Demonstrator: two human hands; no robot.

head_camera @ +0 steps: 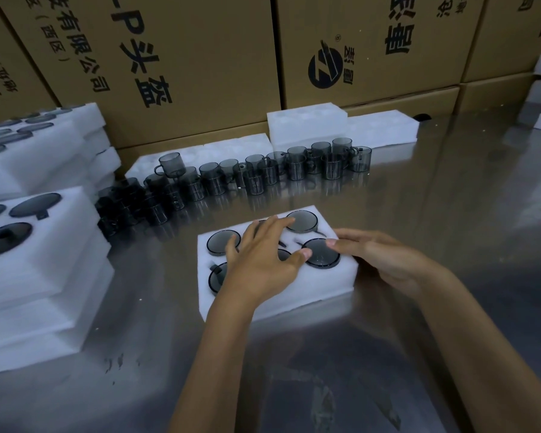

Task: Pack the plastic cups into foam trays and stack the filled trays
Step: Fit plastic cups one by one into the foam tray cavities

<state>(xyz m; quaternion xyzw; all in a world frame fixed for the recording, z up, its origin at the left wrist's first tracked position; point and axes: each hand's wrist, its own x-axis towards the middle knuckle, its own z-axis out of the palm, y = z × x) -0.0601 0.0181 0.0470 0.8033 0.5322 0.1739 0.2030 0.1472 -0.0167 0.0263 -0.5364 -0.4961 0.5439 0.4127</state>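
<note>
A white foam tray [319, 285] lies on the steel table in front of me, its round pockets filled with smoky grey plastic cups [302, 220]. My left hand [264, 254] lies flat on top of the tray's middle, fingers spread over the cups. Against the tray's right end rests my right hand [378, 257], its fingers touching the rim of the near right cup [322, 253]. Behind the tray, a long row of loose grey cups [253, 173] with handles stands on the table.
Filled foam trays [41, 276] are stacked at the left, more behind them. Empty foam trays [306, 123] lie at the back by the cardboard boxes [200, 57]. More white foam sits at the far right edge. Bare steel table [450, 198] shows at the right.
</note>
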